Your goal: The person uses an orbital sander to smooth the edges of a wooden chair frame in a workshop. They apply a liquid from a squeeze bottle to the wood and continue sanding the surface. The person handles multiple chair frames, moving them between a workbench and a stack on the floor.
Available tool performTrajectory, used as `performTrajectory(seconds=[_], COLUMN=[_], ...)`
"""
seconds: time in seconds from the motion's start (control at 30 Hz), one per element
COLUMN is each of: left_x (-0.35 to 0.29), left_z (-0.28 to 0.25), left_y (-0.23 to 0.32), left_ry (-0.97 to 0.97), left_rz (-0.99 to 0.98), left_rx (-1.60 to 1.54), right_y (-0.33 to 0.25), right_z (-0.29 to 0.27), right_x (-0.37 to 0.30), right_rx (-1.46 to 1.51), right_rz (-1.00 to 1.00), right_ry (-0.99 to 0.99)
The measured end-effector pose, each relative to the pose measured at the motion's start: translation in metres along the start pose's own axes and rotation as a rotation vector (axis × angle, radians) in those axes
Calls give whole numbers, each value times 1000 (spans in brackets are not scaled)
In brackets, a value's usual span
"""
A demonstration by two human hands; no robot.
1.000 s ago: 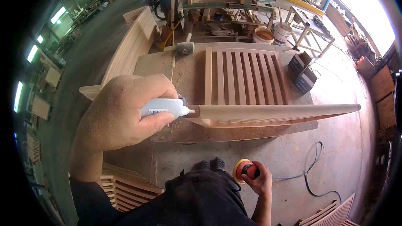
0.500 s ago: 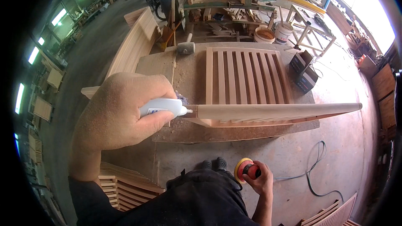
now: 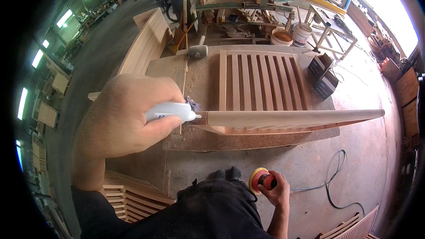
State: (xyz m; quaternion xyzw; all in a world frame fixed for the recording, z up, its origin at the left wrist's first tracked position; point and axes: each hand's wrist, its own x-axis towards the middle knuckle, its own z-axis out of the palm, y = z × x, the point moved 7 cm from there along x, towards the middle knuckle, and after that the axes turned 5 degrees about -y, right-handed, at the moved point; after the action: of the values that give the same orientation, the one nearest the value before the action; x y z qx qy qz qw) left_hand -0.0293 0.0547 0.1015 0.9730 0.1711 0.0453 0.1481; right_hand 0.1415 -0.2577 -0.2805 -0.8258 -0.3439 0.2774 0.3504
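Note:
In my left hand (image 3: 128, 117) is a white glue bottle (image 3: 167, 111), its narrow nozzle at the left end of a rounded wooden rail (image 3: 283, 118). The nozzle appears to touch a joint line there. The rail tops a slatted wooden frame (image 3: 261, 82) on the workbench (image 3: 199, 144). Lower down, beside my legs, my right hand (image 3: 277, 189) grips a red sander with a yellow pad (image 3: 260, 180). Its hose (image 3: 327, 183) trails over the floor to the right.
A mallet (image 3: 198, 51) and a crumpled purple rag (image 3: 192, 103) rest on the bench, near a dark open box (image 3: 322, 74). Slatted panels (image 3: 137, 199) stand at the lower left, others (image 3: 354, 225) at the lower right. Buckets (image 3: 281, 37) stand beyond the bench.
The left hand and bottle shift very slightly left relative to the rail's end. The sander stays in the right hand; the whole view moves a little.

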Motion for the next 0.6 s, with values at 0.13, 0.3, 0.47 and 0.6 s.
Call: performTrajectory(seconds=[0.13, 0.3, 0.47, 0.6], left_x=[3, 4, 8, 10], left_z=[4, 4, 3, 2], left_y=[2, 2, 5, 7], left_ry=[-44, -57, -101, -123], left_rz=[-17, -14, -7, -35], left_rx=[36, 44, 87, 101], right_y=[-2, 1, 1, 3], right_z=[-2, -2, -3, -3], right_x=[0, -1, 0, -1], right_rx=[14, 4, 8, -5], right_rz=[34, 26, 15, 29], right_ry=[-6, -5, -6, -12])
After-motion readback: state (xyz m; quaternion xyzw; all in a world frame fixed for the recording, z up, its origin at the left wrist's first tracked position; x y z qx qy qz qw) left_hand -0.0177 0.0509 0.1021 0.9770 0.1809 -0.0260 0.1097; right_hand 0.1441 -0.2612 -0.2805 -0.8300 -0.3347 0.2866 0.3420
